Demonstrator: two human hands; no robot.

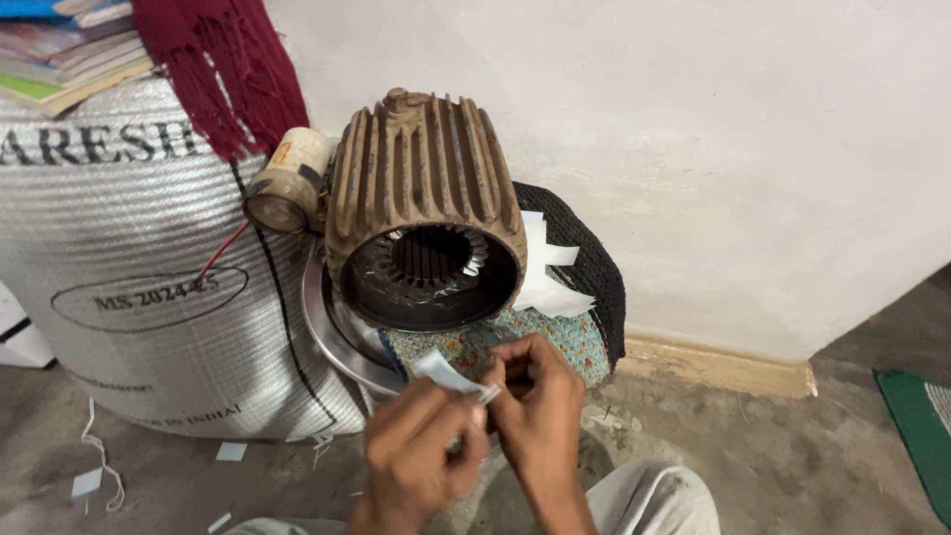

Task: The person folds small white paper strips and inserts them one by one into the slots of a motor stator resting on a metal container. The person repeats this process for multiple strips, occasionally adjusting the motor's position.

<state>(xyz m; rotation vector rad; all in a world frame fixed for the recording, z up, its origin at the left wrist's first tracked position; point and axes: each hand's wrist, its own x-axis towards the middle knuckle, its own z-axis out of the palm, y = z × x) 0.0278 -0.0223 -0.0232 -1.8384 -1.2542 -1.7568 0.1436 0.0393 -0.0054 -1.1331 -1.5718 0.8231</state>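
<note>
White woven plastic makes up the big sack [129,287] at far left, with a stack of books [69,50] on top and a maroon fringed cloth [223,69] hanging over its upper edge. On the grey floor [792,466] before it we see small white paper scraps [230,452].

Next comes a small cylindrical capacitor [287,180] with a red wire, pressed beside the rusty ribbed motor housing [426,213]. That housing lies on its side, open end toward us, showing slotted windings inside. It rests on a patterned cushion [540,342] with a shiny metal plate [327,332] tucked under its left side. More white paper strips [545,277] stick out just to its right.

Below the housing, our left hand [416,451] and right hand [540,411] meet, both pinched narrow on a small white paper strip [446,374], which tilts up to the left between the fingertips, just in front of the cushion. A pale trouser knee [654,500] shows beneath. At far right lies a green mat [921,436].
</note>
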